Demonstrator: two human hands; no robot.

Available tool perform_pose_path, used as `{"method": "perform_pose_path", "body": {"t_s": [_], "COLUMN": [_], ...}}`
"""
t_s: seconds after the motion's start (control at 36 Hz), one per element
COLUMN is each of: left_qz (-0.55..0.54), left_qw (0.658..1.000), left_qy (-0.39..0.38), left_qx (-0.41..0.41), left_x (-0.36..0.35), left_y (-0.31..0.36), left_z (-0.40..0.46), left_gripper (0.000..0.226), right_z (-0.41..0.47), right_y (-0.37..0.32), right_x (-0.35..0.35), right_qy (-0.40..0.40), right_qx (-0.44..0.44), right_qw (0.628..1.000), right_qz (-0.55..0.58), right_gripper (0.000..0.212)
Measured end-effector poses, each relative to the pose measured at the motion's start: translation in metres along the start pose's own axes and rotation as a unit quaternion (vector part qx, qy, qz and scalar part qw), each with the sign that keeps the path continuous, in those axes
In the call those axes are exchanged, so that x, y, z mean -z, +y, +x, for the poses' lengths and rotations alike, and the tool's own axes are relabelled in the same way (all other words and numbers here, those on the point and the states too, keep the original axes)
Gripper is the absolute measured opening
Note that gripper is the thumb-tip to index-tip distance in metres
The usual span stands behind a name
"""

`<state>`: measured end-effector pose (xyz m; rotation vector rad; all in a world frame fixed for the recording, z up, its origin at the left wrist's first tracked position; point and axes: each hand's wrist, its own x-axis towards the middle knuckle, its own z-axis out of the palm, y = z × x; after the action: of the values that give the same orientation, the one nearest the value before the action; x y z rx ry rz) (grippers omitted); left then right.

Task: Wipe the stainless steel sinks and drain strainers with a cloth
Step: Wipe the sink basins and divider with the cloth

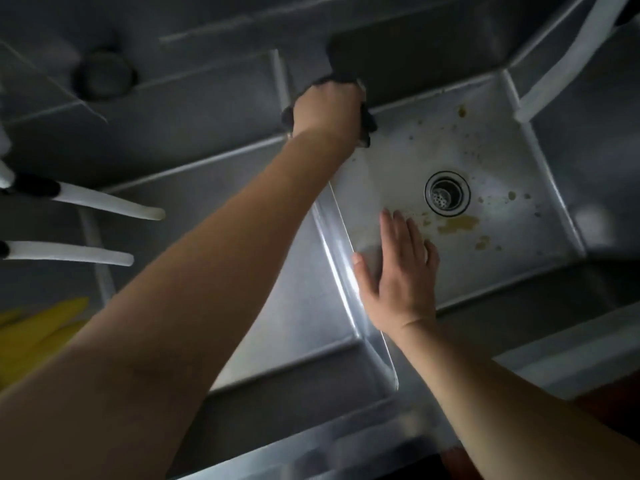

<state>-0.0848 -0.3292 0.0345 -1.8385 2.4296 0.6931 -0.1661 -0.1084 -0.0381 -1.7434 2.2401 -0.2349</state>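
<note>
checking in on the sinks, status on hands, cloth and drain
Left hand gripping dark cloth at sink's far-left corner. Right hand flat, empty, near divider. Yellow-brown stains around drain strainer. Nothing blocking.

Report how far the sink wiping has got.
Done: nothing looks finished. In hand: the left hand presses a dark cloth at the far corner of the right-hand sink; the right hand rests open on the divider. Left: yellowish stains around its drain strainer, then the strainer and the left sink.
</note>
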Motion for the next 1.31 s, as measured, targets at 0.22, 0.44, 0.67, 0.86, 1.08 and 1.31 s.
{"method": "perform_pose_path", "body": {"t_s": [0.22,0.44,0.67,0.86,1.08,1.31], "left_qz": [0.083,0.101,0.072,0.055,0.059,0.036], "left_qw": [0.995,0.992,0.995,0.995,0.995,0.995], "left_qy": [-0.048,-0.064,-0.071,-0.072,-0.051,-0.082], "left_qx": [0.031,0.039,0.026,0.026,0.056,0.053], "left_x": [-0.017,-0.052,-0.099,-0.139,-0.155,-0.168], "left_y": [0.01,0.045,0.091,0.121,0.135,0.124], "left_z": [-0.015,-0.094,-0.206,-0.298,-0.352,-0.413], "left_gripper": [0.059,0.056,0.061,0.069,0.071,0.097], "right_z": [-0.002,-0.01,-0.089,-0.125,-0.148,-0.177], "right_y": [0.003,0.057,0.168,0.211,0.182,0.14], "right_x": [0.004,0.029,0.086,0.078,0.09,0.097], "right_qy": [-0.03,-0.147,-0.206,-0.26,-0.247,-0.227], "right_qx": [0.013,-0.028,0.103,0.141,0.112,0.246], "right_qw": [0.996,0.972,0.973,0.954,0.962,0.938], "right_qz": [0.087,0.181,0.015,-0.038,-0.026,-0.087], "right_gripper": [0.072,0.045,0.052,0.068,0.08,0.078]}}
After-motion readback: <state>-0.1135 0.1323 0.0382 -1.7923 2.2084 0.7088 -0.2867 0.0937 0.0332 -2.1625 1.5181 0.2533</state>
